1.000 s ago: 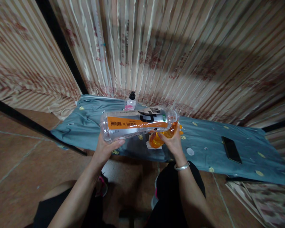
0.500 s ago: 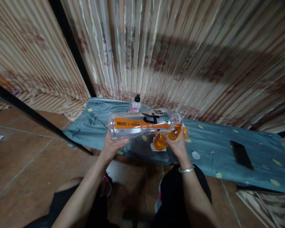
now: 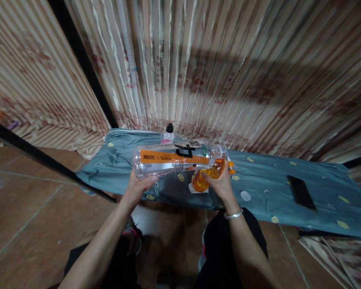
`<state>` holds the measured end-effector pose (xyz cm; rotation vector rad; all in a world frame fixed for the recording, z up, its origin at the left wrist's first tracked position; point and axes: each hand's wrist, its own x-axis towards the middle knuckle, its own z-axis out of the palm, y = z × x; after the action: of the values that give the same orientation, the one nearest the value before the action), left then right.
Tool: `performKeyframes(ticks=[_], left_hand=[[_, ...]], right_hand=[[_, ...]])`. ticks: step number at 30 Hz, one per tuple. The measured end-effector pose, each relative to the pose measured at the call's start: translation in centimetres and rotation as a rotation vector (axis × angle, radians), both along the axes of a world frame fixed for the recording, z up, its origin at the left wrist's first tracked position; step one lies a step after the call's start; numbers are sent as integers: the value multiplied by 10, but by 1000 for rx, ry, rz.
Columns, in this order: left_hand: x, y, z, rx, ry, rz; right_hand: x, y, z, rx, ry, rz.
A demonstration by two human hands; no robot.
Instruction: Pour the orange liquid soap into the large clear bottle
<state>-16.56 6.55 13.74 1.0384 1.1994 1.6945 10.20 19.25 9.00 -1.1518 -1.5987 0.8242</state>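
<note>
My left hand point(image 3: 138, 185) grips the base end of a large clear plastic bottle point(image 3: 174, 159) with an orange and silver label. The bottle lies nearly level, its mouth to the right. My right hand point(image 3: 222, 182) is wrapped round a smaller bottle of orange liquid point(image 3: 201, 182), near its upper part. The large bottle's mouth is over the top of the orange one; whether they touch I cannot tell. A white paper piece point(image 3: 195, 188) lies below the orange bottle. An orange and white pump top point(image 3: 231, 167) shows just beyond my right hand.
A small clear bottle with a black cap point(image 3: 169, 134) stands behind the large one. To the right, on the blue patterned cloth point(image 3: 267, 200), lie a white disc point(image 3: 245, 196) and a black phone point(image 3: 302, 193). Dark poles point(image 3: 84, 68) and a striped curtain point(image 3: 198, 48) border the left and back.
The view has shifted slightly, so the cloth and phone appear a little further left. Both hands keep their holds, and the large bottle stays nearly level over the orange one.
</note>
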Motion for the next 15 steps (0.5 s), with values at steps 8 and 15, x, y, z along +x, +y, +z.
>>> performKeyframes(ticks=[8, 15], left_hand=[[-5, 7, 4, 5, -16, -34], [-3, 9, 7, -5, -47, 15]], right_hand=[[-2, -2, 3, 22, 2, -19], [-1, -3, 2, 28, -12, 5]])
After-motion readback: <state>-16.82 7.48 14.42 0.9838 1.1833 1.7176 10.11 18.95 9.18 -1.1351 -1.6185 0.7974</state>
